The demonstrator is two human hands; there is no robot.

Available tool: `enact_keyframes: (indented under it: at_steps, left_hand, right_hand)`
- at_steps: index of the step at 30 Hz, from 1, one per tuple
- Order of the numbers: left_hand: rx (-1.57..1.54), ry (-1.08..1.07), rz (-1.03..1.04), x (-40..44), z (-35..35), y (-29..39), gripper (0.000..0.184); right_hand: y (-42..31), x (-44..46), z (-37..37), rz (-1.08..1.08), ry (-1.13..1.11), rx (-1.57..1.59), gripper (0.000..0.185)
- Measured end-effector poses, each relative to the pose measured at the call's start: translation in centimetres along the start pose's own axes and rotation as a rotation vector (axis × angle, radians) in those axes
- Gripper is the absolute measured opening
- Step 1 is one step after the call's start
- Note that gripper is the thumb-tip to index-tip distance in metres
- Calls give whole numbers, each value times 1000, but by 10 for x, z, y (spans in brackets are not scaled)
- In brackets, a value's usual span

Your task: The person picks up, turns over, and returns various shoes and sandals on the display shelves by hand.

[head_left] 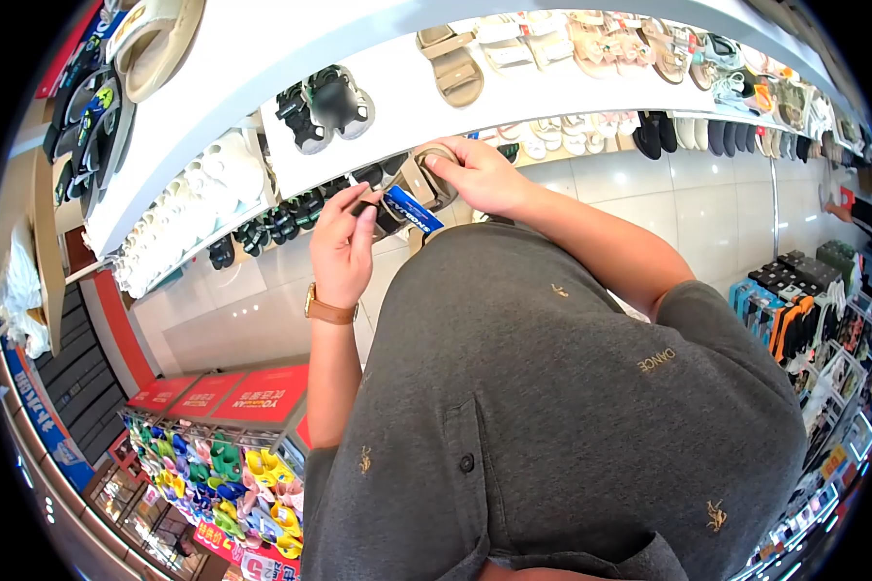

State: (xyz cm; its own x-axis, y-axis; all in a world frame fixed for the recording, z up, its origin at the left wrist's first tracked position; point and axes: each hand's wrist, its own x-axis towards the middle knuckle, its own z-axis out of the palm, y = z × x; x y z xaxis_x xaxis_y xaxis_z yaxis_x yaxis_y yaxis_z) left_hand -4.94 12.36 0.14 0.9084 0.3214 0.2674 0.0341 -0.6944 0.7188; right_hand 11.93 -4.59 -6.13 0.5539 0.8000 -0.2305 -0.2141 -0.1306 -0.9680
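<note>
In the head view, my right hand (480,174) grips a tan sandal (412,182) by its edge, thumb on top and fingers curled around it. My left hand (344,237), with a brown-strapped watch (329,308) on its wrist, has thumb and fingers pinched on a dark strap at the near side of the same sandal. A blue tag (414,209) with white lettering hangs beside the strap. Much of the sandal is hidden behind my hands and the tag. Just beyond, on the white shelf, lies a single tan sandal (455,73).
Black-and-grey sandals (327,107) stand on the white shelf (397,107), with more footwear along it. White shoes (199,194) line a lower shelf at left. Colourful clogs (223,474) hang below red boxes (262,392). At right is a sock display (790,300); another person's arm (848,213) shows there.
</note>
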Motion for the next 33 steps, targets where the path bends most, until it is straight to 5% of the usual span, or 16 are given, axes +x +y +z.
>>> enact_keyframes:
  at_steps: [4,7,14,20,25,33]
  left_hand:
    - [-534,242,-504,-3,5,-9,32]
    - [-686,259,-575,3,-2,-8,33]
    - [-225,58,-206,-4,2,-8,21]
    - [296,-164,172,-2,1,19,42]
    - [457,-173,275,-6,6,-5,65]
    - [346,-161,235,18,21,26,44]
  right_hand:
    - [2,-3,2,12,16,-47,30]
    - [1,-5,3,24,31,-110,31]
    - [6,-3,3,91,77,-57,32]
    - [9,-2,-1,178,67,32,33]
    - [6,-8,1,89,100,-50,32]
    - [-11,-10,9,13,43,-138,32]
